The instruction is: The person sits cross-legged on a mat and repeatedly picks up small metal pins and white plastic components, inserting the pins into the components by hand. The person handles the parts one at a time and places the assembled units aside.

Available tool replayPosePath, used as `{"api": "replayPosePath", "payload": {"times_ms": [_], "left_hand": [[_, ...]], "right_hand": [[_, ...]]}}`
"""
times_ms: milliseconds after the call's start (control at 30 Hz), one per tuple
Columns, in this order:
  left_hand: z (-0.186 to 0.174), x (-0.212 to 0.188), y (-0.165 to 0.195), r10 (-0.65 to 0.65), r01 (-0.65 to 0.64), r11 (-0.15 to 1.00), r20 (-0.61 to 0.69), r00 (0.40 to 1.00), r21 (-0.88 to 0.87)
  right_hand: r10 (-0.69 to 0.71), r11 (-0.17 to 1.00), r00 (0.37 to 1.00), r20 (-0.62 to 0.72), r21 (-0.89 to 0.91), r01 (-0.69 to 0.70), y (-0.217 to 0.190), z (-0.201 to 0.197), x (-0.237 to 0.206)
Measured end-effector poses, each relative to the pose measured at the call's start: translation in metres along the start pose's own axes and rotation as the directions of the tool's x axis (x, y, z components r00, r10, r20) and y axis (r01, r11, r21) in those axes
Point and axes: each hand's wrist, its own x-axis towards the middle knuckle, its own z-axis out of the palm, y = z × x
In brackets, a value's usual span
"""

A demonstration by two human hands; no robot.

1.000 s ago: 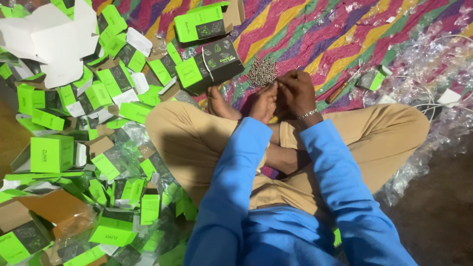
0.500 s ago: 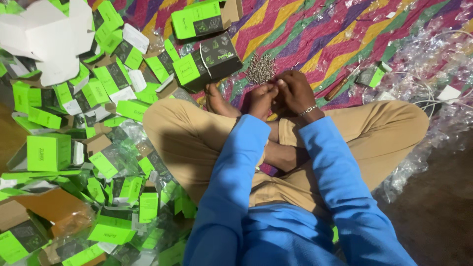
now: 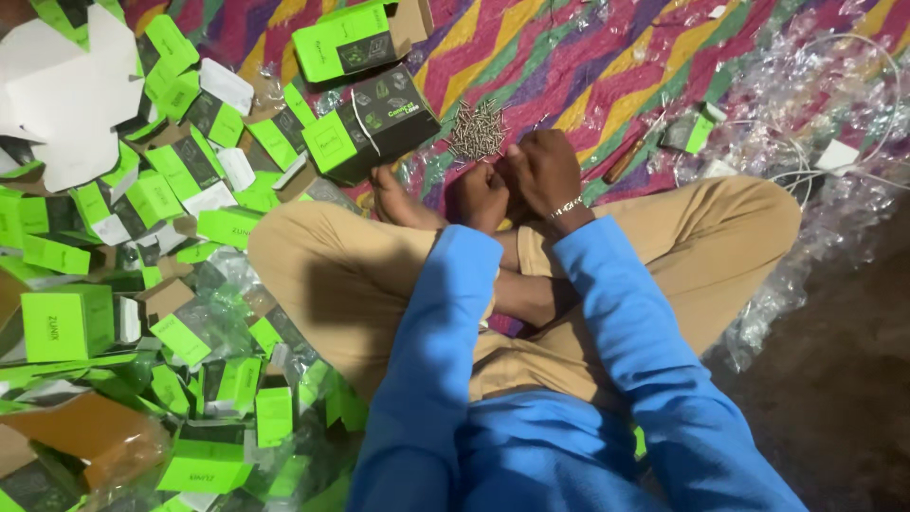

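Directly beyond the screw pile (image 3: 477, 130), both hands (image 3: 517, 185) meet, right hand (image 3: 542, 171) nearer; whether either grip holds anything is hidden.

The person wore a bright blue long-sleeved top (image 3: 607, 379), tan trousers (image 3: 341, 275), bare feet, and a thin silver bracelet (image 3: 567, 208) at the right wrist.

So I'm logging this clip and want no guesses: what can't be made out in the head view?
- What the left hand and right hand hold: the backs of the hands cover it.
- The pile of small metal pins: too small to tell their kind.
- The white carton: cut off by the left edge.
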Motion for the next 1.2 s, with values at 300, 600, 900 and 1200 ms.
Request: {"api": "replayPosePath", "payload": {"times_ms": [300,600,900,1200], "left_hand": [[0.030,0.004,-0.030,0.070,-0.065,0.995,-0.065,0.995,0.074],[0.020,0.000,-0.015,0.016,-0.015,1.000,-0.039,0.999,0.016],[-0.003,-0.001,0.004,-0.042,0.037,0.999,-0.136,0.990,-0.037],[-0.005,0.010,0.014,-0.234,0.164,0.739,-0.020,0.972,-0.653]], "right_hand": [[-0.027,0.995,0.998,0.065,-0.091,0.032,-0.003,-0.006,0.002],[0.037,0.992,0.979,0.201,-0.126,-0.012,-0.001,-0.004,-0.002],[0.258,0.966,0.947,0.193,-0.070,-0.249,0.060,-0.052,0.012],[0.083,0.991,0.973,0.213,-0.118,-0.059,0.068,-0.041,0.034]]}}
